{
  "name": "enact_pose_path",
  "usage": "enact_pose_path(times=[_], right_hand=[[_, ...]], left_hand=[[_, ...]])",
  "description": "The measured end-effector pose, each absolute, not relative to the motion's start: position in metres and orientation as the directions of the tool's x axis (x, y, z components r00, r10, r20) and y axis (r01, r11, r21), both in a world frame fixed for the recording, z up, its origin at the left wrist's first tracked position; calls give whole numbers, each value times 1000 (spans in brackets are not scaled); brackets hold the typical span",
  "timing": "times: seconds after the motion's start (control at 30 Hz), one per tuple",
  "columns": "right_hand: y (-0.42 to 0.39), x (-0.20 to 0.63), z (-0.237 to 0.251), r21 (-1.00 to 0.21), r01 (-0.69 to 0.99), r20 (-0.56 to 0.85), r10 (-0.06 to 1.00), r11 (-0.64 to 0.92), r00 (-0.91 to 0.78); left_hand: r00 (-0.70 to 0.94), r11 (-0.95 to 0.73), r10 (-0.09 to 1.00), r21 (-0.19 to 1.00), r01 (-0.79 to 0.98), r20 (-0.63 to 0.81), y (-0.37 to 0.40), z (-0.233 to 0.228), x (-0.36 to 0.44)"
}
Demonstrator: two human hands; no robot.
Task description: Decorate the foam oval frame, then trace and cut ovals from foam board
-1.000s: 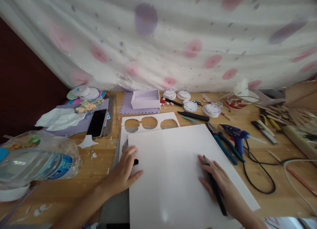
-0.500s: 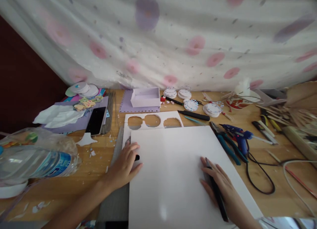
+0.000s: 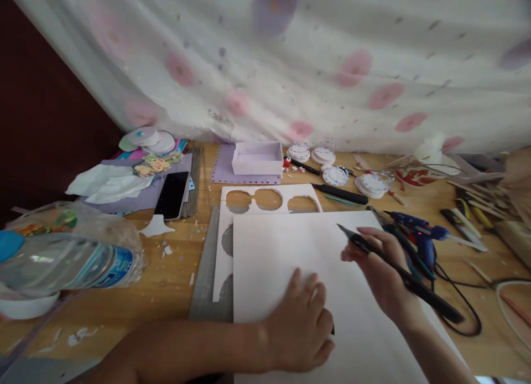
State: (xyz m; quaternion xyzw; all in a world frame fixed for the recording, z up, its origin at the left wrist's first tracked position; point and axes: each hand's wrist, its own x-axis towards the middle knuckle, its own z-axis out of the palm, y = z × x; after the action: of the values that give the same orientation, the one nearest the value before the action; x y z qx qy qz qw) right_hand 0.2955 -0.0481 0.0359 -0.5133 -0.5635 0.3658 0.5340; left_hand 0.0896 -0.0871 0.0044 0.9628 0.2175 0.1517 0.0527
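Note:
A large white board (image 3: 274,245) lies in front of me, over a grey mat and a cut-out white sheet. My right hand (image 3: 384,273) holds a slim black pen (image 3: 402,273) just above the board, its pointed tip toward the upper left. On the middle of the board rests my left hand (image 3: 301,323), palm down with the fingers bent. A small black piece, which looks like the pen cap (image 3: 333,329), sticks out from under its curled fingers; most of it is hidden.
Behind the board lies the white sheet (image 3: 225,198) with round holes. To the right are pliers (image 3: 415,257) and a blue glue gun (image 3: 423,232) with its cable. A phone (image 3: 172,195) and a water bottle (image 3: 78,262) lie left. A lilac box (image 3: 257,164) stands at the back.
My left hand has moved from the board's left edge to its middle, carrying the black cap. The right hand has lifted the pen and turned its tip leftward. The view has shifted slightly.

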Motion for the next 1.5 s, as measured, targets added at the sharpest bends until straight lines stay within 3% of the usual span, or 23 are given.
enact_pose_path(times=[0.1, 0.23, 0.3, 0.43, 0.5, 0.6, 0.77, 1.07, 1.5], right_hand=[[-20, 246, 38, -997, -21, 81, 979, 78, -189], [15, 173, 28, -978, -127, -60, 813, -163, -579], [32, 147, 18, -965, -146, -74, 759, -219, -647], [65, 136, 2, -994, -107, 27, 944, -9, -329], [74, 144, -3, -996, -79, 46, 984, 32, -175], [73, 154, -8, -999, -34, 16, 997, 13, -75], [62, 153, -2, -999, 34, -11, 998, -8, -62], [54, 153, -3, -939, 318, 142, 990, 128, 23], [52, 151, -7, -873, 447, 236, 971, 198, 31]], left_hand=[[842, -902, 430, 130, 411, 326, -89, 0, 85], [826, -912, 389, 46, 407, 409, -90, -10, 84], [796, -911, 368, 17, 411, 481, -90, -18, 87], [682, -900, 332, 3, 436, 652, -87, -30, 95], [652, -896, 336, 17, 444, 680, -84, -32, 97], [640, -897, 337, 27, 442, 691, -82, -34, 99], [672, -902, 335, 17, 432, 660, -82, -41, 100], [593, -881, 385, 89, 466, 707, -83, -37, 103], [620, -887, 359, 48, 459, 698, -82, -34, 102]])
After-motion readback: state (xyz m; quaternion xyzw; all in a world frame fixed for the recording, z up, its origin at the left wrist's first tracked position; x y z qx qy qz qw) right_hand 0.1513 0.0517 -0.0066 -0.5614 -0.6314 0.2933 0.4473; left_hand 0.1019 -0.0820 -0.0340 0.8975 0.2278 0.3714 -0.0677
